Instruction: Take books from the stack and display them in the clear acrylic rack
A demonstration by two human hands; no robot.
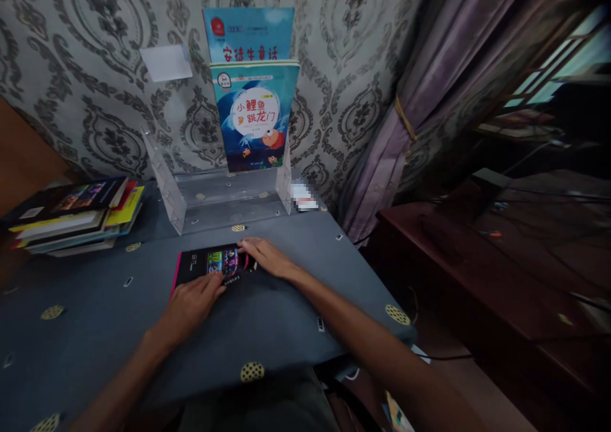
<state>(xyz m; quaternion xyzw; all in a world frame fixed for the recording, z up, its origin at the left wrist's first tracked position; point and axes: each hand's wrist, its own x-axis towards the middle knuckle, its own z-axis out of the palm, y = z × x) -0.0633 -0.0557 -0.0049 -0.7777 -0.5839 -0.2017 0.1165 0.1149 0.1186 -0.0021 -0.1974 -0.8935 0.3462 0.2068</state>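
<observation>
A black book (195, 265) with a pink spine edge and small colourful pictures on its cover lies flat on the cloth-covered table. My left hand (196, 298) is closed over its near edge, fingers together on the cover. At the far right corner, my right hand (265, 257) grips the book with its fingertips on the edge; part of the cover there is hidden. Beyond the book stands a clear plastic book rack (165, 181). Its right side holds two upright blue books, a front one with a fish picture (258, 117) and a taller one behind (251, 31).
A stack of several books (76, 212) lies at the table's left. A white card (166, 62) shows on the rack's upper left. Right of the rack is a small blurred item (304, 198). Past the table's right edge are a purple curtain (382, 146) and a dark red cabinet (458, 273).
</observation>
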